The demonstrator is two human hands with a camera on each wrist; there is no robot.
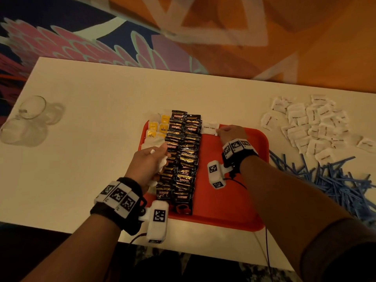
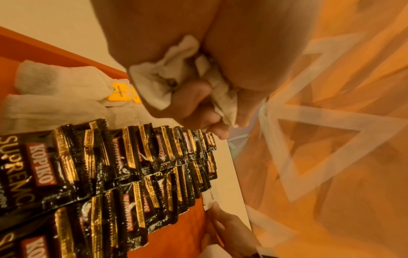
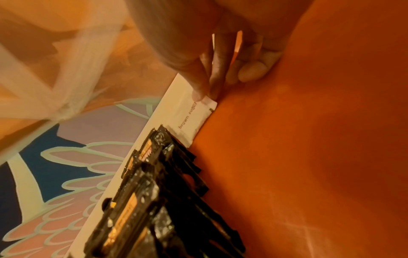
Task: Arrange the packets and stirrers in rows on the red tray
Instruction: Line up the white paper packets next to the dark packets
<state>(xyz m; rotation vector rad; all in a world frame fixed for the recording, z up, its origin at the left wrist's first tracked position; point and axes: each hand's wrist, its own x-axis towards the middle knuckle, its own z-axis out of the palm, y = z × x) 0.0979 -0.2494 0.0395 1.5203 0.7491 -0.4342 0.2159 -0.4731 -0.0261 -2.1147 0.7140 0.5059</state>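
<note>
On the red tray point(image 1: 234, 200) lie two overlapping rows of black Kopiko sachets point(image 1: 181, 159) and, to their left, white tea bags with yellow tags point(image 1: 157, 129). My left hand point(image 1: 150, 161) hovers over the tea bags and grips crumpled white tea bags point(image 2: 176, 76) in its curled fingers. My right hand point(image 1: 230, 132) is at the tray's far edge, its fingertips point(image 3: 199, 94) pinching the end of a white brown sugar packet point(image 1: 210, 128) that lies right of the black rows. The same packet point(image 3: 194, 117) shows in the right wrist view.
A heap of white sugar packets point(image 1: 311, 123) lies on the white table point(image 1: 91, 139) to the right of the tray, with a pile of blue stirrers point(image 1: 335, 180) nearer me. Clear glasses point(image 1: 30, 119) stand at the table's left end.
</note>
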